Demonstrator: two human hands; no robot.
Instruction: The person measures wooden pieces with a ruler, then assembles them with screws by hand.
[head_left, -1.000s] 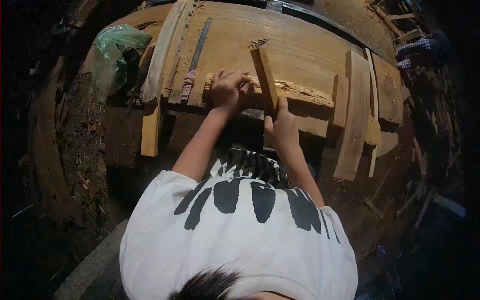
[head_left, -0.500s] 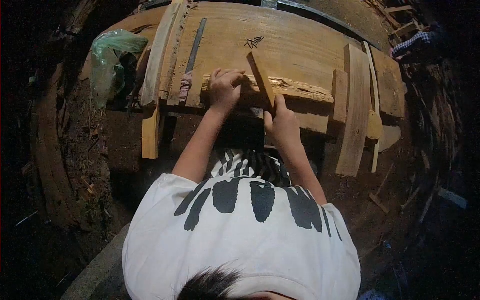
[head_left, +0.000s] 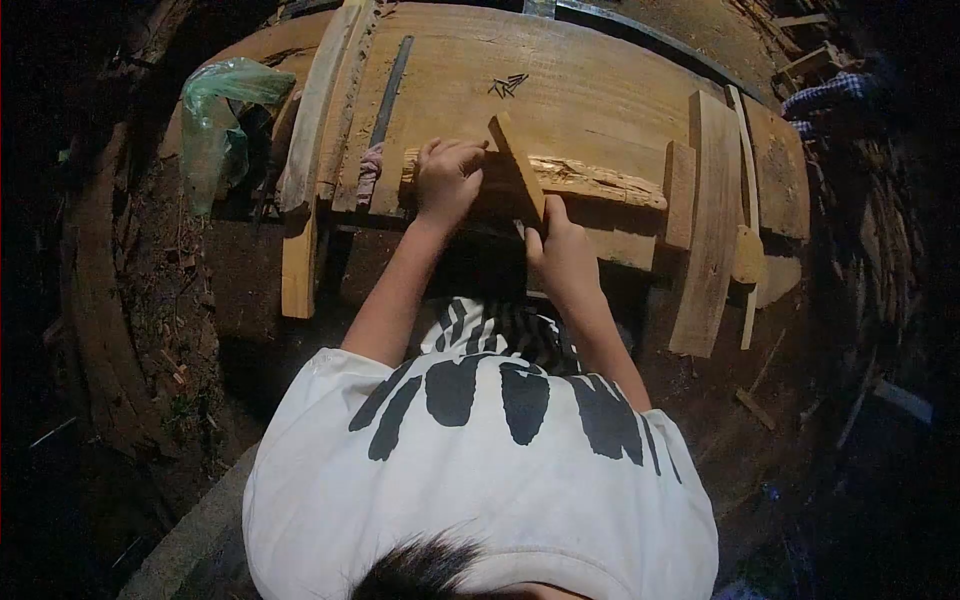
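My right hand (head_left: 566, 248) is closed round the lower end of a flat wooden stick (head_left: 518, 165), which points up and to the left over the workbench. To its left, my left hand (head_left: 449, 182) rests at a rough, split-faced wood block (head_left: 595, 180) near the bench's front edge. Its fingers are bent, and what they hold, if anything, is hidden. Beyond the hands, several dark nails (head_left: 508, 85) lie in a small pile on the wooden bench top (head_left: 450, 65).
A green plastic bag (head_left: 215, 110) and long boards (head_left: 318, 110) are at the left, beside a dark bar (head_left: 391, 90) with cloth-wrapped end. Planks (head_left: 708, 220) and a wooden mallet-like piece (head_left: 747, 255) stand at the right. Another person's checkered sleeve (head_left: 825, 92) shows at the upper right.
The stick in my right hand has tipped slightly and its top end is a little lower. My left hand has barely moved.
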